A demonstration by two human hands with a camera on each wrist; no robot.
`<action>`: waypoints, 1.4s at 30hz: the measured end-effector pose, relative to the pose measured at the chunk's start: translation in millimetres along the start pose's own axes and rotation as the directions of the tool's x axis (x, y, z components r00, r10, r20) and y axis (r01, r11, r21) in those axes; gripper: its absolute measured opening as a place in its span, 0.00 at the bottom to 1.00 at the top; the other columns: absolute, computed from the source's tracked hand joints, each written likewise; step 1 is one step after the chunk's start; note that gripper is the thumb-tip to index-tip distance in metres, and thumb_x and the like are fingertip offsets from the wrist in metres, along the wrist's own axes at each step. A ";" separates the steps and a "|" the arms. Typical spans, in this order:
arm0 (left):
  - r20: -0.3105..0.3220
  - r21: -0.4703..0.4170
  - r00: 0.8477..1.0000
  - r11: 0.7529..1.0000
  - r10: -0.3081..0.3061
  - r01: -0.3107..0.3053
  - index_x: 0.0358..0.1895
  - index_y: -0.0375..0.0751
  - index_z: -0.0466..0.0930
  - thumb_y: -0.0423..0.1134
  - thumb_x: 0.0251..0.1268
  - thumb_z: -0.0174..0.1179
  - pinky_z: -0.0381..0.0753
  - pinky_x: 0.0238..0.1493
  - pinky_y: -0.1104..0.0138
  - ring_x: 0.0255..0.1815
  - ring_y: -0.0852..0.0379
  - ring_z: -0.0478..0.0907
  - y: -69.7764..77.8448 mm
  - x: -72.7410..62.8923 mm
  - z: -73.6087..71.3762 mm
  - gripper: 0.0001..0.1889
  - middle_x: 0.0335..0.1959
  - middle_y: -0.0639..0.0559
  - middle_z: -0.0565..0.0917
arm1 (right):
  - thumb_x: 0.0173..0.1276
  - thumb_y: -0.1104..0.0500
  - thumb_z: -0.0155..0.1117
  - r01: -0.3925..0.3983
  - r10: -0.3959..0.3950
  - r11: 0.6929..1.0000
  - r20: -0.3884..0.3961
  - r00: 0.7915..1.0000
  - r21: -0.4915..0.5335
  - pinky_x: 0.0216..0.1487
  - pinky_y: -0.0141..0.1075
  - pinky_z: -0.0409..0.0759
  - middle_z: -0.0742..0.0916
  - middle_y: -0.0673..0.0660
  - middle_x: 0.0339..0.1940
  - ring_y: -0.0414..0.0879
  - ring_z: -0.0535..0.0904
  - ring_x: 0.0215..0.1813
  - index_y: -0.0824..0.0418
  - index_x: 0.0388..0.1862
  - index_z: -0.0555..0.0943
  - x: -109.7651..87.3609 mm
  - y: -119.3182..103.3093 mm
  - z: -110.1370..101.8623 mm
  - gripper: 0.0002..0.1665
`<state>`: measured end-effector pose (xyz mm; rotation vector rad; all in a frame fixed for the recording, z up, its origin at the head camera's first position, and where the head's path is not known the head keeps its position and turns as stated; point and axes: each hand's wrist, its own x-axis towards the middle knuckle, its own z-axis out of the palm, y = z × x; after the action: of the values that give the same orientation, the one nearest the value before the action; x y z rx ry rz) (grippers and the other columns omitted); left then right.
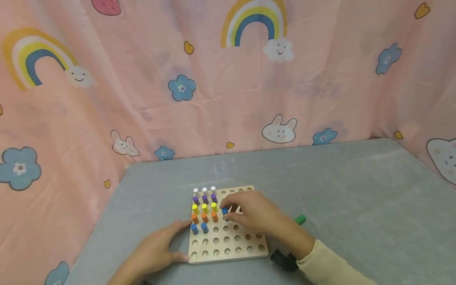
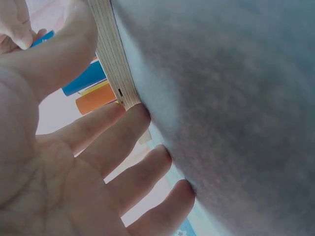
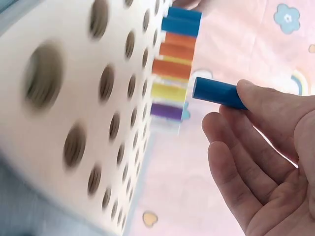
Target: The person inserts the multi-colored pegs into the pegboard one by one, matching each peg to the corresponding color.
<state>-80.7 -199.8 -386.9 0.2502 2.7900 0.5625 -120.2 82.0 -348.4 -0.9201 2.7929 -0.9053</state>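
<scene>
A pegboard [image 1: 221, 259] of light wood with rows of round holes lies on the grey table. My right hand [image 1: 254, 211] pinches a blue peg [image 3: 219, 92] between thumb and fingers; in the right wrist view the peg is clear of the board's face. My left hand [image 1: 158, 245] touches the board's left edge, its fingers spread and fairly straight in the left wrist view. Upright in the left columns stand white pegs [image 1: 204, 190], purple pegs [image 1: 205, 199], yellow pegs [image 1: 204, 208] and orange pegs [image 1: 204, 217], three of each, plus two blue pegs [image 1: 204, 228].
A green peg [image 1: 300, 219] lies on the grey table [image 1: 349, 206] beyond the right forearm, partly hidden by it. Under the right wrist is a dark object [image 1: 283, 260], its kind unclear. A pink patterned curtain [image 1: 213, 118] hangs behind the table.
</scene>
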 end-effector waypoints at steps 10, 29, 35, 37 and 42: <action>0.003 -0.001 1.000 1.000 -0.014 0.014 0.68 0.64 0.72 0.57 0.37 0.79 0.72 0.63 0.37 0.69 0.37 0.73 0.8 0.6 0.5 0.46 0.71 0.41 0.74 | 0.66 0.55 0.71 0.013 -0.015 0.999 0.061 0.998 0.042 0.40 0.28 0.79 0.89 0.41 0.36 0.31 0.80 0.37 0.51 0.45 0.87 16.9 -10.8 18.4 0.10; -0.015 -0.008 1.000 1.000 0.011 -0.012 0.69 0.64 0.72 0.56 0.37 0.79 0.72 0.64 0.38 0.69 0.37 0.73 0.4 0.0 1.1 0.46 0.71 0.41 0.74 | 0.65 0.55 0.71 -0.041 0.043 0.999 0.117 0.992 -0.018 0.30 0.25 0.73 0.89 0.38 0.37 0.29 0.74 0.27 0.46 0.46 0.88 14.7 -11.4 33.1 0.11; -0.005 -0.004 1.000 1.000 -0.003 0.003 0.69 0.63 0.72 0.56 0.37 0.79 0.72 0.63 0.38 0.69 0.38 0.73 0.3 0.4 0.9 0.46 0.71 0.41 0.73 | 0.67 0.55 0.68 -0.037 0.039 0.999 0.115 0.993 -0.022 0.34 0.28 0.76 0.89 0.39 0.43 0.30 0.77 0.32 0.44 0.50 0.87 4.9 -5.8 23.4 0.14; -0.002 0.001 1.000 1.000 -0.009 0.009 0.69 0.63 0.72 0.57 0.37 0.79 0.72 0.63 0.38 0.69 0.38 0.73 0.5 0.2 0.9 0.46 0.71 0.41 0.73 | 0.68 0.55 0.67 -0.058 0.059 0.998 0.118 0.991 -0.010 0.37 0.29 0.78 0.89 0.41 0.44 0.31 0.79 0.36 0.46 0.52 0.86 -4.4 -0.5 14.9 0.14; 0.004 0.005 1.000 1.000 -0.026 0.026 0.69 0.64 0.72 0.56 0.37 0.79 0.72 0.63 0.38 0.69 0.38 0.74 2.5 -0.2 0.2 0.46 0.71 0.42 0.73 | 0.67 0.56 0.68 -0.068 0.068 0.998 0.094 0.993 -0.013 0.40 0.33 0.80 0.89 0.46 0.45 0.38 0.82 0.43 0.51 0.53 0.85 -34.2 25.3 -12.0 0.15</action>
<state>-80.1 -197.5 -386.1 0.2158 2.7867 0.5480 -108.2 123.7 -356.5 -0.8401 2.7331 -0.8181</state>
